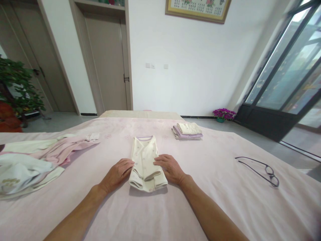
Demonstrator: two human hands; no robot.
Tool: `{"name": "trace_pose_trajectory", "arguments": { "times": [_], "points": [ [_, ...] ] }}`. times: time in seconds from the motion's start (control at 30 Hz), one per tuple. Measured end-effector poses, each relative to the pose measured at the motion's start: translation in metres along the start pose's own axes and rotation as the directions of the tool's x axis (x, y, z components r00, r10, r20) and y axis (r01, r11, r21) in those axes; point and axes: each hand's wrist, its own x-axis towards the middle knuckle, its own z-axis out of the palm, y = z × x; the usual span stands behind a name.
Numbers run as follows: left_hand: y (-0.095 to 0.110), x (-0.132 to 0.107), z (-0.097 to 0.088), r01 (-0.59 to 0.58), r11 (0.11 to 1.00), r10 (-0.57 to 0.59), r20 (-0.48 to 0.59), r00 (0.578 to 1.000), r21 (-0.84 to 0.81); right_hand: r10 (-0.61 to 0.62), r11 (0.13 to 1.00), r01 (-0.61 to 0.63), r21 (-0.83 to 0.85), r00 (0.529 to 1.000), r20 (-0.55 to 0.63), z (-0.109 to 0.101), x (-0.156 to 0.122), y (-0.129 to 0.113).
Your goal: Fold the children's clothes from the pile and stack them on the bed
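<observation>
A small cream baby top point(146, 155) with a crossed front and faint dots lies in front of me, its sides folded in and its lower end folded up. My left hand point(117, 174) rests against its left edge, fingers extended with the tips touching the fabric. On the opposite edge, my right hand point(172, 168) lies with its fingers stretched over the cloth. Neither hand visibly grips the top. Both thumbs are mostly hidden. Behind it to the right sits a stack of folded clothes point(187, 130), cream above lilac.
Loose pink, white and cream clothes point(50, 155) are heaped on the left of the pink-covered surface point(110, 217). Dark-framed glasses point(269, 171) lie open on the right. Beyond are a potted purple flower point(224, 113), a door point(107, 60) and a leafy plant point(17, 83).
</observation>
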Motion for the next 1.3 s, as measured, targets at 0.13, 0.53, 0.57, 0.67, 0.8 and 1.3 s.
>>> {"name": "trace_pose_trajectory", "arguments": {
  "times": [0.13,0.53,0.57,0.67,0.8,1.3],
  "points": [
    [0.002,0.0,-0.002,0.03,0.999,-0.03,0.006,1.0,-0.023,-0.001,0.998,0.003,0.064,1.0,-0.029,-0.005,0.002,-0.002],
    [0.016,0.021,0.006,0.675,0.719,-0.688,0.032,0.725,0.165,0.651,0.758,-0.651,0.051,0.759,0.006,0.02,0.02,0.005],
    [0.016,0.024,0.007,0.695,0.695,-0.711,0.032,0.702,0.185,0.673,0.739,-0.673,0.04,0.74,0.013,0.02,0.023,0.004],
    [0.017,0.028,0.009,0.708,0.678,-0.723,0.009,0.69,0.197,0.708,0.706,-0.708,0.017,0.706,0.027,0.02,0.026,0.002],
    [0.015,0.026,0.013,0.712,0.678,-0.718,-0.042,0.695,0.182,0.746,0.666,-0.744,-0.048,0.666,0.029,0.022,0.029,0.002],
    [0.007,0.025,0.018,0.685,0.726,-0.668,-0.181,0.722,0.052,0.766,0.639,-0.765,-0.076,0.642,-0.023,0.022,0.031,0.0]
  ]
}}
